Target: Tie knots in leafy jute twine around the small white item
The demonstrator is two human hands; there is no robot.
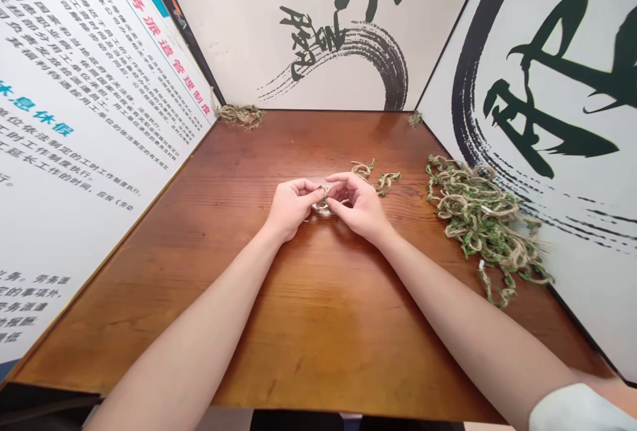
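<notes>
Your white sleeve (580, 410) and right forearm (462, 311) lead to a pinch of leafy twine (322, 201)

Your left forearm (189, 345) comes in from the other bottom side, and both arms reach over the wooden table (308, 351). Your left hand (291, 209) and right hand (359, 207) meet near the middle of the table. Both are half closed, and their fingertips pinch the twine from two sides. Your fingers hide most of this piece, so I cannot tell its shape or how tight you grip it. It is just above the wood, with a small pale shine under it that I cannot name.

For how far things are, only this small piece is in your hands. A short length of twine (375, 176) lies just behind your right hand. Most of the material is in a big tangled heap (482, 225) on the right side of the table. One bunch (240, 115) sits in the far left corner, and a smaller bunch (415, 119) sits in the far right corner. A printed text panel (89, 119) and a brush-ink panel (547, 86) stand beside the table.
</notes>
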